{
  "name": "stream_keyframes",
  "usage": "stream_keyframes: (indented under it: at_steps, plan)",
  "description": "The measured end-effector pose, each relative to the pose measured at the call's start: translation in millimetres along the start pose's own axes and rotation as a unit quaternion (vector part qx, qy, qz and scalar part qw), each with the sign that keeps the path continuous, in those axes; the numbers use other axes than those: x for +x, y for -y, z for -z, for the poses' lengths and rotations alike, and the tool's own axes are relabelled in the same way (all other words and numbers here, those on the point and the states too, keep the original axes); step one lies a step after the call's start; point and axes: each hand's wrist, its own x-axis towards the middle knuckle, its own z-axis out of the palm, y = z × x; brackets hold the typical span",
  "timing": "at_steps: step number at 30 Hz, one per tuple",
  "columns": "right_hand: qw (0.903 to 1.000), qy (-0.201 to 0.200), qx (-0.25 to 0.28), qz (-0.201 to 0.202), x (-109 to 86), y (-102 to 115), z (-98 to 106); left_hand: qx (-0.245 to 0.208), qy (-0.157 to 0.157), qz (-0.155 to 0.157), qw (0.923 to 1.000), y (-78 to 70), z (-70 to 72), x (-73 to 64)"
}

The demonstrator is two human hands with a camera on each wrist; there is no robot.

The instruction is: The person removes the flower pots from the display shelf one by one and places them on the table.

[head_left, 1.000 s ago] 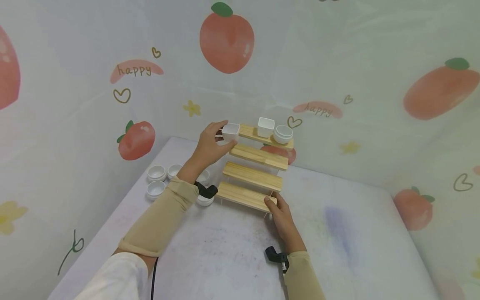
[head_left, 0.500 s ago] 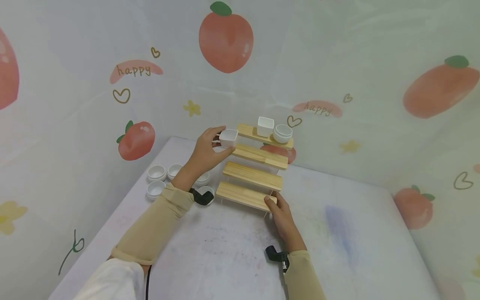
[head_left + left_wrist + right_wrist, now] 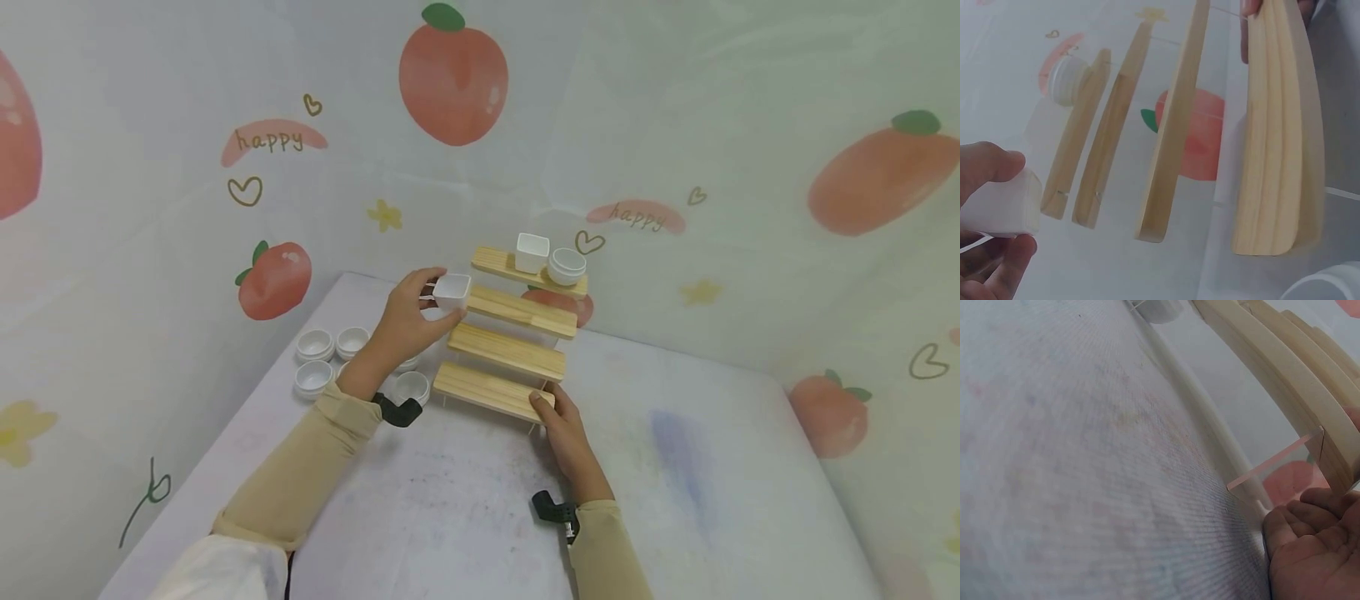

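Observation:
My left hand (image 3: 405, 325) pinches a small white square cup (image 3: 452, 292) between thumb and fingers, at the left ends of the upper planks. In the left wrist view the cup (image 3: 1000, 203) lies sideways across the fingertips, apart from the wood. A four-step wooden display rack (image 3: 495, 390) with clear side supports stands mid-table. My right hand (image 3: 567, 433) grips the right end of its lowest plank, thumb on top and fingers underneath. On the top plank sit another white square cup (image 3: 532, 253) and a round white bowl (image 3: 567, 267), toward the right end.
Several round white bowls (image 3: 313, 379) stand on the table left of the rack, some partly hidden behind my left forearm. The pale table (image 3: 465, 508) meets a fruit-printed backdrop (image 3: 637, 133) behind the rack.
My left hand has drawn the square cup down and slightly left, from the top plank's left end to about second-plank height. The right hand and rack have stayed put.

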Motion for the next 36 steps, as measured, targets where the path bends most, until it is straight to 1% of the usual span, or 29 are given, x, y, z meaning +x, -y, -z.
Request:
stream_keyframes:
  at_steps: [6, 12, 15, 23, 28, 33, 36]
  plan:
    - [1.0000, 0.002, -0.004, -0.006, 0.1, 0.7, 1.0, -0.004, -0.002, 0.007, 1.0000, -3.6, 1.7, -11.3]
    - [0.9999, 0.006, -0.005, -0.008, 0.8, -0.4, 3.2, 0.002, -0.006, -0.001, 1.0000, -5.2, 0.8, -22.4]
    - [0.9999, 0.009, -0.006, -0.006, 0.7, -1.2, 3.1, 0.006, -0.010, -0.001, 0.9999, -5.9, 1.4, -28.4]
    - [0.9999, 0.010, -0.005, -0.004, 0.4, -2.5, 2.0, 0.030, -0.016, 0.017, 0.9993, -5.2, 6.5, -43.2]
    - [0.9999, 0.012, -0.001, -0.004, 0.6, -1.5, 2.1, 0.035, -0.011, 0.025, 0.9990, -5.6, 11.2, -52.5]
    - [0.9999, 0.009, -0.004, -0.004, 0.5, -1.8, 2.7, 0.033, -0.009, 0.024, 0.9991, -3.1, 13.2, -59.8]
    - [0.9999, 0.013, -0.002, -0.003, 0.8, -4.2, 3.5, 0.021, -0.009, 0.024, 0.9994, -0.6, 13.2, -64.1]
